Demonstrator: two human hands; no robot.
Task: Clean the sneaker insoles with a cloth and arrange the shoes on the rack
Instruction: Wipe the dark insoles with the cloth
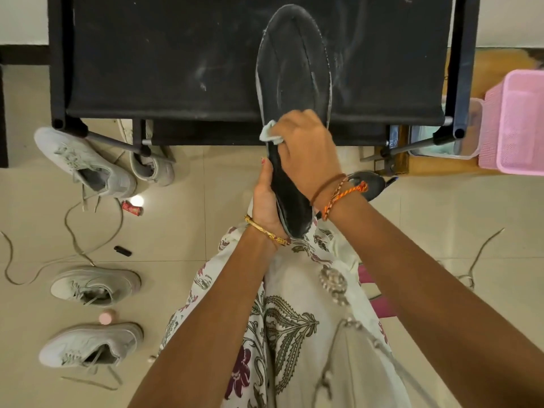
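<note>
A long dark insole (pixel 290 69) with a pale edge stands out in front of me, its toe end over the black shoe rack (pixel 164 60). My left hand (pixel 265 198) grips its heel end from the left side. My right hand (pixel 306 148) holds a small pale cloth (pixel 269 132) bunched under its fingers and presses it on the middle of the insole. Several grey sneakers lie on the floor at the left: one tipped by the rack leg (pixel 85 163), another under the rack (pixel 153 169), and two lower down (pixel 95 285) (pixel 91 344).
Loose grey laces (pixel 73 231) trail over the tiled floor at left and right. A pink basket (pixel 515 122) and a clear container (pixel 468 136) stand at the right of the rack. A small red wrapper (pixel 132 208), a black stick (pixel 122 250) and a pink cap (pixel 106 317) lie near the sneakers.
</note>
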